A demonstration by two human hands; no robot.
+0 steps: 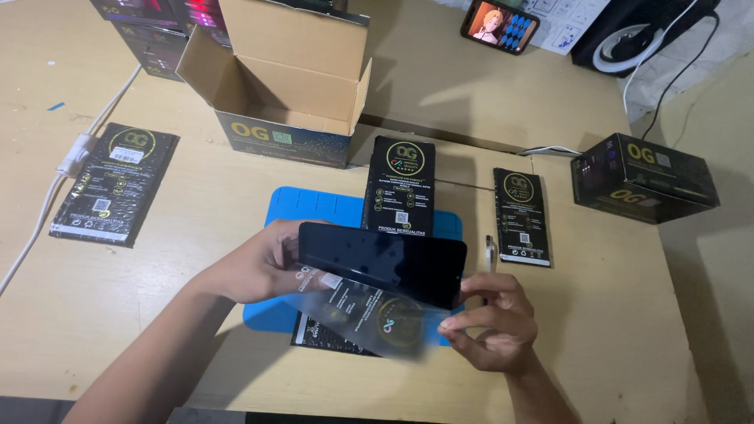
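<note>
My left hand [263,263] grips the left end of a black phone screen panel [385,263] held flat above a blue work mat [314,206]. At the panel's right end, my right hand [491,322] pinches a clear film [365,314] that hangs below the panel. Under the film lies a black printed packet [345,330] on the mat. Another black packet [402,184] lies on the mat's far edge.
An open cardboard box [287,86] stands behind the mat. Black packets lie at the left [114,184] and right [522,216]. A closed black box [644,177] sits far right. A lit phone [499,25], a ring light [628,47] and a white cable [47,204] are about.
</note>
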